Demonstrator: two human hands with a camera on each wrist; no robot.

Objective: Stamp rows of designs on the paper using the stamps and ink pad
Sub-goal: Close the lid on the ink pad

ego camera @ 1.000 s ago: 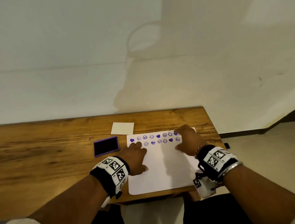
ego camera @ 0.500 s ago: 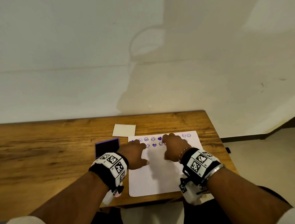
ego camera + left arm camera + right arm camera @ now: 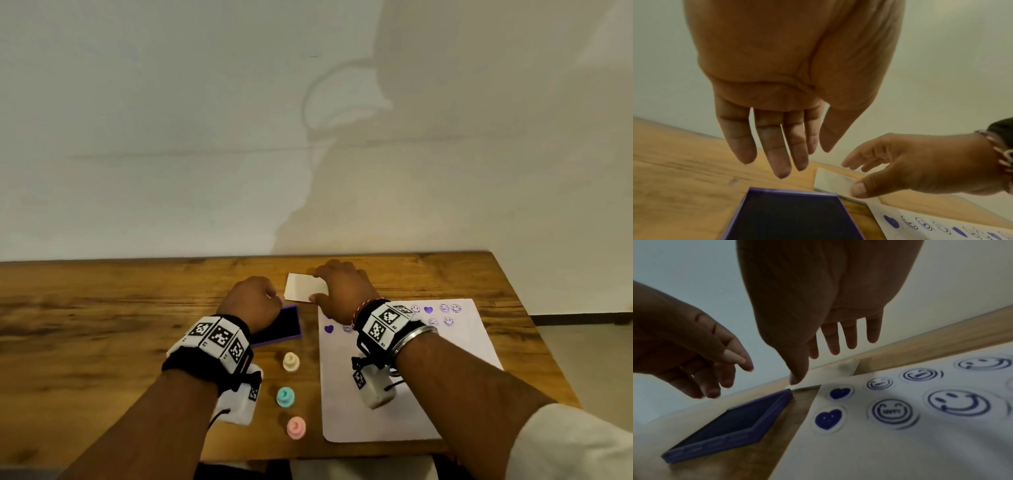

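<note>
On my table (image 3: 102, 342), the paper (image 3: 428, 394) lies at right with the ink pad (image 3: 284, 325) just left of its far corner and the lid (image 3: 301, 289) behind both. Three stamps (image 3: 285, 396) stand in a line in front of the pad, left of the paper. My left hand (image 3: 251, 301) is over the pad, my right hand (image 3: 342, 291) on the lid.

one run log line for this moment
left hand: open over ink pad | right hand: reaching white lid | stamps: idle

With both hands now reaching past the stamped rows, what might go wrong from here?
The right hand reaches over the paper toward the white lid; its wrist could smear the purple prints if wet. The left hand hovers open over the uncovered ink pad; fingertips may pick up ink.
</note>
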